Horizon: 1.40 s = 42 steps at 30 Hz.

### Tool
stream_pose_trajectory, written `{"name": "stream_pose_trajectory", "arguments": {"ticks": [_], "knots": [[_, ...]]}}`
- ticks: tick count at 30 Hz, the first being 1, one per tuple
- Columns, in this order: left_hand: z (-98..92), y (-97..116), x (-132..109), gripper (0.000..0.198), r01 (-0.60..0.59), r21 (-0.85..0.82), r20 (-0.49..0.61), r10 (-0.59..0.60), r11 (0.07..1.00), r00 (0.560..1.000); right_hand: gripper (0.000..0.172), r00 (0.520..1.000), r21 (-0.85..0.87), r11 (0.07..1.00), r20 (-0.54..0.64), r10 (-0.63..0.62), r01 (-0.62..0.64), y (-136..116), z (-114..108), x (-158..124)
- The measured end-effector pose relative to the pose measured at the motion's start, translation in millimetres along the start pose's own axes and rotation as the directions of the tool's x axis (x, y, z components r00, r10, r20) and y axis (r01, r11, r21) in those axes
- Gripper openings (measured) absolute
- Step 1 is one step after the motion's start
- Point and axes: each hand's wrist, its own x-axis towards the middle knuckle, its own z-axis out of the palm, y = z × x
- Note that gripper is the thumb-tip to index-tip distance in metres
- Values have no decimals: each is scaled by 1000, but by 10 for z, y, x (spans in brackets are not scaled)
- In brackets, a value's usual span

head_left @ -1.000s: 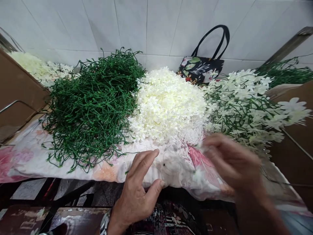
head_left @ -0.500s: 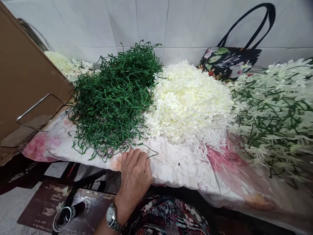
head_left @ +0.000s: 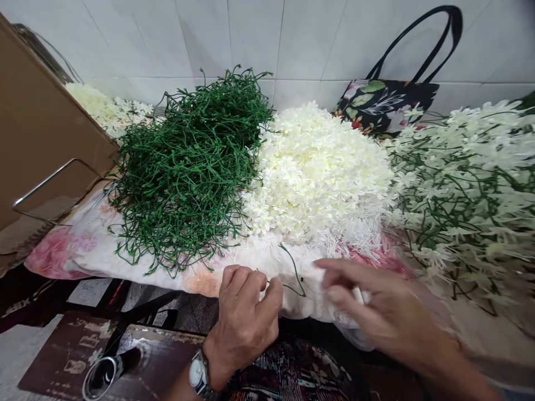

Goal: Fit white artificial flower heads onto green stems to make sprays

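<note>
My left hand (head_left: 251, 306), with a watch on its wrist, is closed on a thin green plastic stem (head_left: 297, 278) at the table's front edge. The stem's bent free end sticks out to the right of my fingers. Just across from it, my right hand (head_left: 368, 306) is blurred, its index finger and thumb apart with nothing visible between them. Beyond my left hand lies a tangled heap of green stems (head_left: 192, 167). A mound of white artificial flower heads (head_left: 317, 167) sits beside that heap, in front of both hands.
White flowers on green stems (head_left: 468, 195) are piled at the right. A floral bag (head_left: 388, 106) leans against the tiled wall. At the left stand a cardboard box (head_left: 45, 133) and, lower down, a cup of dark liquid (head_left: 102, 376) on a brown wooden surface.
My right hand has come into view from the right. My left hand has moved slightly right, away from the green heap, with the stem now bent upward.
</note>
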Motion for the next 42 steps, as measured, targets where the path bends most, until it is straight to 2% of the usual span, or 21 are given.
{"name": "stream_pose_trajectory", "arguments": {"ticks": [2,4,6,8,10,11,13,14,16,17,19,22,24,26,29,32,35,42], "knots": [[2,17,-16,20,-38,-17,-4,38,999,999,20,991,138,988,126,50,-68,-91,206,-3],[5,21,-74,24,-32,-79,-45,29,996,999,27,984,236,960,128,124,-151,-108,348,-21],[12,24,-158,33,42,-199,-102,-63,979,993,30,974,344,912,104,200,-224,-84,409,-55],[24,35,-227,33,187,-382,-86,-237,905,968,31,959,438,854,102,265,-282,-62,423,-87],[44,62,-237,28,368,-581,38,-427,726,903,32,954,478,826,120,276,-299,-66,442,-96],[57,82,-213,28,478,-632,178,-487,610,855,32,959,470,836,123,256,-284,-79,462,-89],[92,126,-123,23,597,-705,380,-508,382,773,33,978,404,891,114,177,-209,-121,522,-59],[113,149,-67,15,613,-742,440,-493,270,751,34,985,355,920,114,130,-163,-144,551,-41],[153,182,33,14,595,-801,490,-494,69,718,35,991,242,967,122,51,-79,-173,575,-17],[170,190,70,17,581,-814,505,-504,-6,701,33,992,179,983,126,17,-40,-171,559,-15],[194,180,112,18,563,-822,511,-545,-85,665,27,994,32,999,95,-45,42,-117,458,-35],[211,125,120,14,578,-808,516,-611,-114,600,19,987,-235,965,-77,-138,117,88,184,-92],[224,92,112,14,617,-772,555,-635,-152,538,15,972,-441,896,-184,-144,49,259,11,-117],[245,84,105,16,658,-726,613,-625,-202,484,16,976,-576,817,-159,-146,28,399,-86,-119],[275,106,104,22,702,-672,674,-588,-237,447,21,990,-624,780,-84,-113,36,492,-86,-104],[280,121,103,24,737,-648,682,-577,-192,449,21,991,-582,813,-91,-100,29,485,-37,-100],[262,108,80,24,750,-650,661,-581,-126,475,17,988,-521,853,-125,-95,16,453,-43,-111],[240,87,47,20,738,-672,616,-599,-60,512,10,977,-309,951,-206,-46,-21,397,-86,-134]]}}
